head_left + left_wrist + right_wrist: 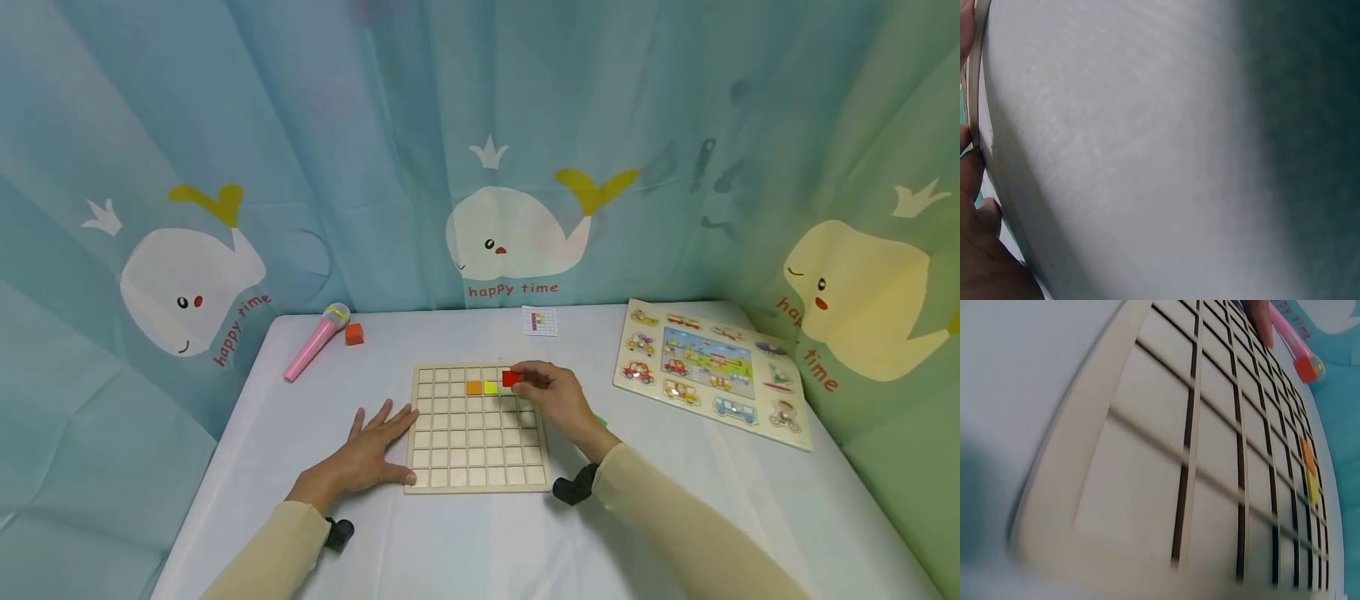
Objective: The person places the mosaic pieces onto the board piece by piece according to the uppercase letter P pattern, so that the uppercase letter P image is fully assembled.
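Observation:
A wooden grid board (477,442) lies flat on the white table, with an orange square tile (474,387) and a yellow square tile (491,387) side by side in its second row. My right hand (558,400) pinches a red square tile (510,378) over the board's upper right, just right of the yellow one. With fingers spread, my left hand (363,454) rests at the board's left edge, thumb and fingertips touching the frame. The right wrist view shows the board (1147,487) up close, with the orange tile (1307,455) and yellow tile (1313,489) at its far side.
A pink toy microphone (317,343) and an orange-red cube (354,334) are at the back left. Behind the board lies a small pattern card (539,321). A vehicle puzzle board (712,371) occupies the right. Something green (601,421) peeks from behind the right wrist.

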Action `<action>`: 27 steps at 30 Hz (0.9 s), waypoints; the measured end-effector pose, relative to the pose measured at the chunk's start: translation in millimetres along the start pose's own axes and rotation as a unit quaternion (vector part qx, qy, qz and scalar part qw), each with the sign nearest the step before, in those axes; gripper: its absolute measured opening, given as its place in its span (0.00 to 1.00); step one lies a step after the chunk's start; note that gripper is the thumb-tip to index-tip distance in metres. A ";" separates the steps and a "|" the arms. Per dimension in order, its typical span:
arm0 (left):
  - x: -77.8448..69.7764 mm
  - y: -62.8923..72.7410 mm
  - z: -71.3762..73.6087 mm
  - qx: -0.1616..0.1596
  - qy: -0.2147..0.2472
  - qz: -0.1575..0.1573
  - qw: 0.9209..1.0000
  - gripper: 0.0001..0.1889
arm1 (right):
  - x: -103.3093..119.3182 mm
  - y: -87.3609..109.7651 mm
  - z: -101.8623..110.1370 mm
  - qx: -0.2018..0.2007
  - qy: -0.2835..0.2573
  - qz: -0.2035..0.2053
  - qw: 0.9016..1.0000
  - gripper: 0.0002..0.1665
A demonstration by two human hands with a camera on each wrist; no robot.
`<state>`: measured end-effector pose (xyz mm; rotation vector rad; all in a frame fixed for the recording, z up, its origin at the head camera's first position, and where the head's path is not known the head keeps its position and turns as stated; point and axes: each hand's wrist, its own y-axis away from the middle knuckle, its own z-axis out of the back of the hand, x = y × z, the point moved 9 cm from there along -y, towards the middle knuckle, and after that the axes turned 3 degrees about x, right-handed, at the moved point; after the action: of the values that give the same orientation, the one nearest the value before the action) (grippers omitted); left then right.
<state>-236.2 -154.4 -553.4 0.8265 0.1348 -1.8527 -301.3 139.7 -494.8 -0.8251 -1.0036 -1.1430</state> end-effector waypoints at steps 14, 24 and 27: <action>-2.7 0.5 0.0 0.007 0.002 0.003 1.000 0.56 | 9.2 -25.6 -47.0 0.037 -0.046 -0.006 0.998 0.19; -0.1 -0.1 1.2 -0.002 -0.006 0.010 1.000 0.56 | 7.2 -43.1 -63.2 0.025 0.062 -0.011 0.998 0.16; -0.3 0.4 1.7 -0.002 -0.010 0.013 1.000 0.56 | 4.9 -46.8 -69.0 0.028 0.084 -0.017 0.996 0.15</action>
<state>-236.6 -155.1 -551.8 0.8040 0.1153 -1.8358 -332.0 64.2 -512.9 -0.6591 -0.9087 -1.1877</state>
